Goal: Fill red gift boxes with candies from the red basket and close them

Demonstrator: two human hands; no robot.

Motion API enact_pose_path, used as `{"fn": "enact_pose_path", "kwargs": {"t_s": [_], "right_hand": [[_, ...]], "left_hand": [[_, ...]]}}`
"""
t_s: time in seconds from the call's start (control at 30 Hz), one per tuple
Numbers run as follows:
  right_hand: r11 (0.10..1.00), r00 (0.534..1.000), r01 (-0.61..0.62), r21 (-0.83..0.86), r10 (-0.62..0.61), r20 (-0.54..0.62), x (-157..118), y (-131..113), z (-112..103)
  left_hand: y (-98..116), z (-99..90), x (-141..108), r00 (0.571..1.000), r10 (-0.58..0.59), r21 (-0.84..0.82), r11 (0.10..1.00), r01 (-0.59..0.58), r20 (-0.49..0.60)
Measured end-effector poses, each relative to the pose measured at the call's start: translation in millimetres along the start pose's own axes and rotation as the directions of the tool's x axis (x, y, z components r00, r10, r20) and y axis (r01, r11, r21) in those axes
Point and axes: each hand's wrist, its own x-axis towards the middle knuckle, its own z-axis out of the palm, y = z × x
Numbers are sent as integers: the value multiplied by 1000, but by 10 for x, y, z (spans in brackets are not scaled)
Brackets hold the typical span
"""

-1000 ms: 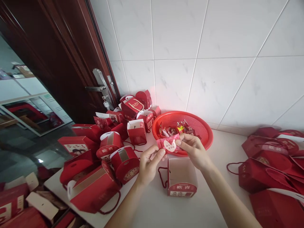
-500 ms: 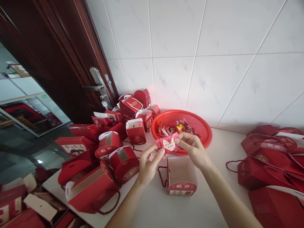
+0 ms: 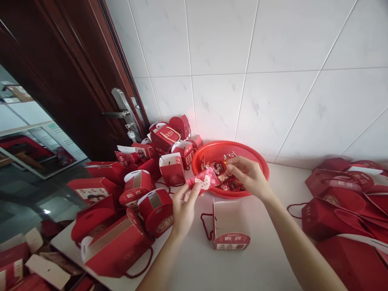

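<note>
My left hand [image 3: 184, 210] pinches a pink-and-red candy packet [image 3: 203, 181] with a pale heart-shaped label, held in front of the basket's near left rim. Over the red plastic basket [image 3: 261, 165] is my right hand [image 3: 247, 178], thumb and fingers drawn together. A speck of orange-yellow shows at those fingertips, but what they grip, if anything, is hidden. Wrapped sweets [image 3: 232, 185] lie in the basket below, partly covered by the hand. Between my forearms stands an open red gift box [image 3: 232, 240], its pale inside showing and a dark red cord handle at its left.
Several open red gift boxes [image 3: 138, 186] crowd the table's left side. More red boxes [image 3: 339, 214] are piled at the right. A tiled wall [image 3: 273, 101] rises behind the basket. The dark door [image 3: 79, 81] with a metal handle stands back left. Boxes [image 3: 45, 270] also sit lower left.
My right hand has let go of the pink packet and moved over the basket's sweets. My left hand keeps the packet, now tilted and slightly further left.
</note>
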Motion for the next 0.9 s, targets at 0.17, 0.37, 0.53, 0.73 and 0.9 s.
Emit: {"fn": "enact_pose_path", "kwargs": {"t_s": [0.17, 0.37, 0.53, 0.73, 0.9], "right_hand": [[812, 901, -10, -583, 260, 347, 355, 216, -138], [716, 695, 62, -696, 469, 544, 465, 413, 170], [662, 710, 61, -747, 497, 499, 477, 554, 367], [752, 723, -5, -659, 459, 517, 513, 696, 347], [870, 715, -95, -484, 398, 575, 564, 772, 307]], "left_hand": [[-28, -29, 63, 998, -5, 7, 1000, 5, -68], [-24, -5, 87, 997, -6, -17, 1000, 5, -80], [-62, -9, 89, 998, -47, -36, 998, 45, -50], [-75, -9, 77, 998, -56, -24, 998, 56, -5], [-95, -18, 85, 997, -73, -34, 997, 73, -12]]}}
